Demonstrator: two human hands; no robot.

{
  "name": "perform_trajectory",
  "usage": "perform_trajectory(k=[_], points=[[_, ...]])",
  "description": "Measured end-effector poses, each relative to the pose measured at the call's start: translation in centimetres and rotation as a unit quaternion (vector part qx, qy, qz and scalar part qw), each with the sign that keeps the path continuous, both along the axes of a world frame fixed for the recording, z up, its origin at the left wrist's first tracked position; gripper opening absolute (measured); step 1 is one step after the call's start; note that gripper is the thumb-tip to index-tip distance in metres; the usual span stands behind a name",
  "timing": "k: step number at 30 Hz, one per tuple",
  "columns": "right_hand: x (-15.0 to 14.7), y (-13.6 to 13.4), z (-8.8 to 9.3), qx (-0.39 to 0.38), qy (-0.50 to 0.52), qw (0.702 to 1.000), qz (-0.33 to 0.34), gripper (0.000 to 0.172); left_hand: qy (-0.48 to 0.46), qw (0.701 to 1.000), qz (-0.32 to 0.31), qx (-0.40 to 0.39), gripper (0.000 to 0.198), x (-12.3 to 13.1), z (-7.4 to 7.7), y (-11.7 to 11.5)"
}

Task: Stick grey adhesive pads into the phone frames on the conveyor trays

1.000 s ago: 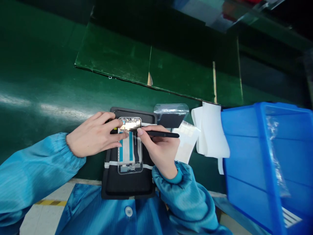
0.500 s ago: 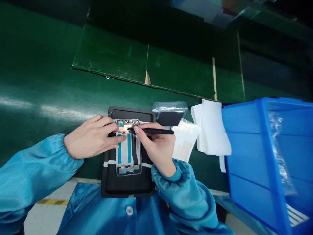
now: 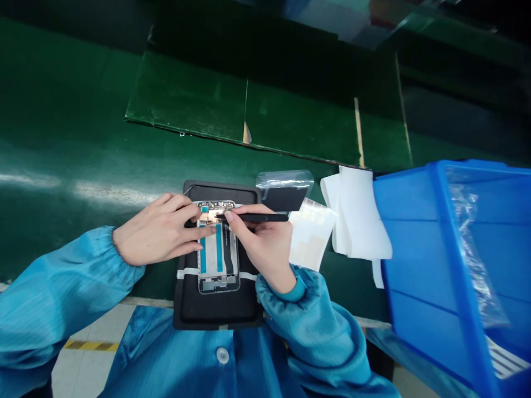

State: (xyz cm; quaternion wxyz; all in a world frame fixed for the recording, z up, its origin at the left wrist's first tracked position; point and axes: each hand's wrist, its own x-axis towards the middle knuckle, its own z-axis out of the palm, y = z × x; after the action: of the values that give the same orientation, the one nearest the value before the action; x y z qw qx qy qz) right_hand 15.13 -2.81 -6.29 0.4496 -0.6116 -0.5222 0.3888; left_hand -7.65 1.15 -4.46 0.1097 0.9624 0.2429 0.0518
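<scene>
An opened smartphone point(image 3: 211, 265) lies in a black padded tray point(image 3: 219, 315), its gold-coloured board at the top and blue strips below. From the left, my left hand point(image 3: 161, 229) reaches over the phone's edge, fingers apart; the index finger rests across the frame and the upper fingers bend by the board. My right hand point(image 3: 265, 240) is closed around black tweezers point(image 3: 265, 218), held nearly level. Their tips touch or hover just over the board; which of these, I cannot tell. Anything between the tips is too small to make out.
White straps point(image 3: 189, 272) cross the tray. Right of it lie a clear plastic film with a black sheet point(image 3: 284, 196), a pale sheet point(image 3: 311, 232) and white paper point(image 3: 359, 215). A blue bin point(image 3: 418, 243) with clear plastic inside stands far right. A raised green board point(image 3: 199, 99) spans the back.
The view has shifted slightly. My right hand and the tweezers have moved a little to the left over the board. My left hand stays on the phone.
</scene>
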Motion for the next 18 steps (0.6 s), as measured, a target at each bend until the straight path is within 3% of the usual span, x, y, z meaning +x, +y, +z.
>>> perform_trajectory(k=[3,5,8,12,15,18], points=[[0.0,0.0,0.0,-0.003,0.002,1.000,0.000,0.009,-0.042,0.998,-0.026,-0.031,0.026,-0.5,-0.4,0.2],[0.0,0.0,0.0,0.002,0.012,1.000,0.001,0.009,-0.082,0.996,-0.012,-0.032,0.022,-0.6,-0.7,0.3],[0.0,0.1,-0.1,0.012,0.037,0.999,-0.002,0.007,-0.103,0.988,0.111,0.008,0.022,-0.3,-0.8,0.0],[0.0,0.1,-0.3,0.016,0.057,0.998,-0.005,0.009,0.037,0.955,0.295,-0.004,0.039,0.3,-0.4,-0.4],[-0.1,0.2,-0.5,0.007,0.064,0.998,-0.006,0.012,0.144,0.923,0.350,-0.066,0.047,1.1,0.0,-0.6],[-0.1,0.5,-0.8,0.001,0.085,0.996,-0.015,0.015,0.186,0.902,0.378,-0.098,0.043,2.0,0.4,-0.9]])
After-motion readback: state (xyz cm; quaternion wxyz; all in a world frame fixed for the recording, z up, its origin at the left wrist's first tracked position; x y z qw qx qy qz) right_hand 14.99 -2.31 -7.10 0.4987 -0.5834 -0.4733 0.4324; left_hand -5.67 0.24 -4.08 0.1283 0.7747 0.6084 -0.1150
